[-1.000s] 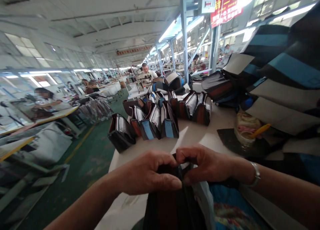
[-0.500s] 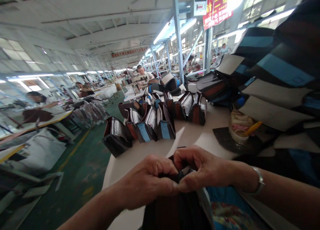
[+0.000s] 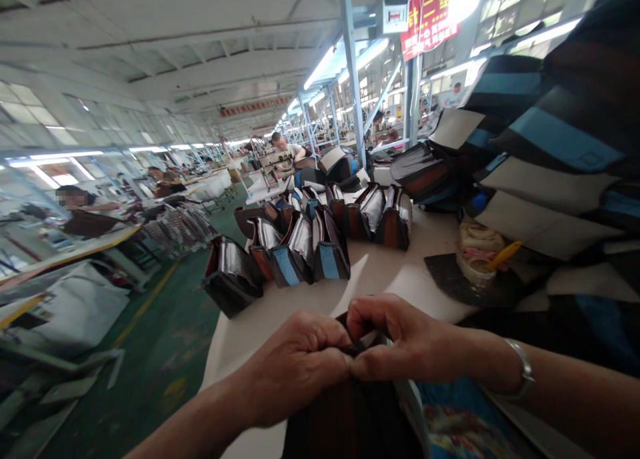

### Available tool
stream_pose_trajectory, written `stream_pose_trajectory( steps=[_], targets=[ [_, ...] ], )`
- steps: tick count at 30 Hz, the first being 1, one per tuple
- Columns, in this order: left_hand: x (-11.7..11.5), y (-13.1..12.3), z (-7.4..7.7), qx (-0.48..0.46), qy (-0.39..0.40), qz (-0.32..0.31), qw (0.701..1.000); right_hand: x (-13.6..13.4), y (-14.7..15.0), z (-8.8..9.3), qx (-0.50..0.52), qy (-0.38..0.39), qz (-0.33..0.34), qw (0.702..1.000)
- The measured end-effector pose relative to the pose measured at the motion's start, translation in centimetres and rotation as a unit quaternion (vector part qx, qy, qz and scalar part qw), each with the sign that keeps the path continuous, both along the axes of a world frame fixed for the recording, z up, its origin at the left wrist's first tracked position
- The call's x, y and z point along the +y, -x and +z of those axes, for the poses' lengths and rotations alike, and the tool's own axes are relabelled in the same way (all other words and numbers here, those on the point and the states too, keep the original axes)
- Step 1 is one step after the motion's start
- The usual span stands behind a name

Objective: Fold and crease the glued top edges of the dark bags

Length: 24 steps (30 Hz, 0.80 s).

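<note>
A dark bag piece with a brown stripe (image 3: 345, 422) stands upright at the bottom centre, close to my body. My left hand (image 3: 300, 366) pinches its top edge from the left. From the right, my right hand (image 3: 400, 339) grips the same edge, with thumb and curled fingers pressed together. The two thumbs nearly meet, and the edge between them is mostly hidden by my fingers. Beyond my hands, several small bags with silver lining stand in rows, among them one with a blue stripe (image 3: 330, 262) and a black one (image 3: 233, 279) at the table's left edge.
On the pale table (image 3: 280, 306), a pot (image 3: 475, 269) with a yellow-handled tool sits on a dark sheet at the right. Large bag pieces (image 3: 565, 139) are piled high behind it. Co-workers (image 3: 80, 209) sit at benches on the left, across a green floor.
Both hands keep their hold on the bag's edge and have shifted only slightly. The view has moved a little. A co-worker at the far left has changed posture slightly.
</note>
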<state>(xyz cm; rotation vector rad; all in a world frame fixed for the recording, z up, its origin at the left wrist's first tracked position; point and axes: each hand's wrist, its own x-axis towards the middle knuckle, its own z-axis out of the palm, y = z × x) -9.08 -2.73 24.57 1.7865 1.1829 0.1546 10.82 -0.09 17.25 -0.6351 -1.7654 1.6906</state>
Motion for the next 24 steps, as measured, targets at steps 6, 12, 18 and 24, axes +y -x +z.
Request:
stream_pose_trajectory(
  steps=[6, 12, 18, 24],
  targets=[
    [0.1, -0.2, -0.7, 0.020, -0.073, -0.003, 0.997, 0.1, 0.7, -0.2, -0.034, 0.018, -0.046, 0.998],
    [0.5, -0.2, -1.6, 0.053, -0.110, -0.007, 0.992, -0.3, 1.2, -1.3, -0.075, -0.093, -0.159, 0.980],
    [1.0, 0.1, -2.0, 0.044, -0.056, 0.026, 0.997, 0.3, 0.5, -1.5, -0.027, 0.037, -0.071, 0.996],
    [1.1, 0.2, -1.8, 0.032, -0.026, 0.041, 0.998, 0.5, 0.2, -0.9, -0.005, 0.040, -0.058, 0.997]
  ],
)
